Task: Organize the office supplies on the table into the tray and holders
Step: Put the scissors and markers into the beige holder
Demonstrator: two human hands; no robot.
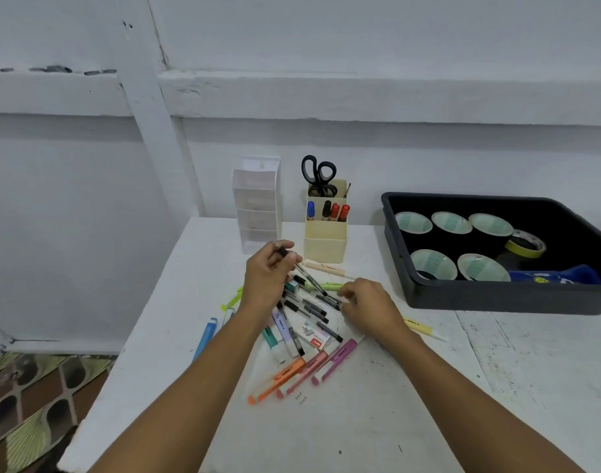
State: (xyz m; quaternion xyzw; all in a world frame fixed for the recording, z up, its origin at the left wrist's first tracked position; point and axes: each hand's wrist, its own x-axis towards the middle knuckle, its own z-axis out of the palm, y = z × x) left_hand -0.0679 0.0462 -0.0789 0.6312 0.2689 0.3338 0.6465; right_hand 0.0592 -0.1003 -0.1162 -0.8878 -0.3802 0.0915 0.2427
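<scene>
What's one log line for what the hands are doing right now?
left hand: holds black-capped pen | right hand: fingertips at pen pile, grip unclear | tray: tape rolls inside

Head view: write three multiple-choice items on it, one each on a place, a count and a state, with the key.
1. Where do the scissors stand? A) in the black tray B) in the cream holder C) flat on the table
2. How many red-capped markers are in that holder? A) none B) five C) two
3. What is the left hand doing? A) gripping a black-capped pen B) lying flat on the table C) resting in the tray
Key: 1 B, their handles stick up from the holder; 2 C, two red caps show side by side; 3 A, its fingers curl round the pen.
</scene>
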